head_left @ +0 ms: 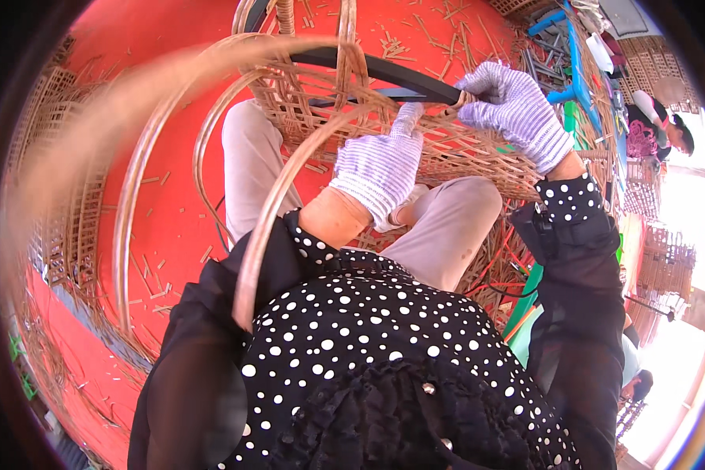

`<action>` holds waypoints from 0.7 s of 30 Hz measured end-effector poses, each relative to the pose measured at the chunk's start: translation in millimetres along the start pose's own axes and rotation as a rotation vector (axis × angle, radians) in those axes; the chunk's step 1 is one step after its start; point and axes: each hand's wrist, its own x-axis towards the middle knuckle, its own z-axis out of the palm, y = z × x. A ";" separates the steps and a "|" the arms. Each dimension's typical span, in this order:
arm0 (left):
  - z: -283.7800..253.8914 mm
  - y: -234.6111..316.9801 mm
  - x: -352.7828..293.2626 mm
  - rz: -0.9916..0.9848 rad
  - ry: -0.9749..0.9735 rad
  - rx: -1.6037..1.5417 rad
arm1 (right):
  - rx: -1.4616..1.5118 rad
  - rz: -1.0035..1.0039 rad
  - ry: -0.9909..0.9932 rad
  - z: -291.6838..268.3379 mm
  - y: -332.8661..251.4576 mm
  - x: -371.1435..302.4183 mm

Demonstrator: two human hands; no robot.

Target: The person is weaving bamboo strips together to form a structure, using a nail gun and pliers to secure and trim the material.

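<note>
Both my hands wear striped white-and-purple knit gloves and work at a woven wicker piece with a dark flat frame bar, held over my lap. My right hand pinches a brown wicker strip at the right end of the bar. Below the bar, my left hand lies against the weave. One of its fingers points up to the bar; the others are curled, and what they grip is hidden. Long loose cane strands arch from the weave toward my left arm, one blurred by motion.
Cane scraps lie across the red floor. Stacked wicker pieces stand at the left. A blue metal frame is at the upper right, with another person beyond it. More wickerwork sits at the right.
</note>
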 end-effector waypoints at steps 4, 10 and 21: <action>-13.3 4.8 -9.9 0.075 -0.002 -0.080 | 0.076 0.039 -0.104 -3.4 -9.0 1.8; -46.5 10.1 -10.4 0.056 -0.263 -1.302 | -0.012 0.021 -0.136 -2.0 -5.7 -2.0; -89.2 49.1 17.1 0.508 0.172 -0.521 | -0.600 -0.272 0.209 10.0 13.3 -33.7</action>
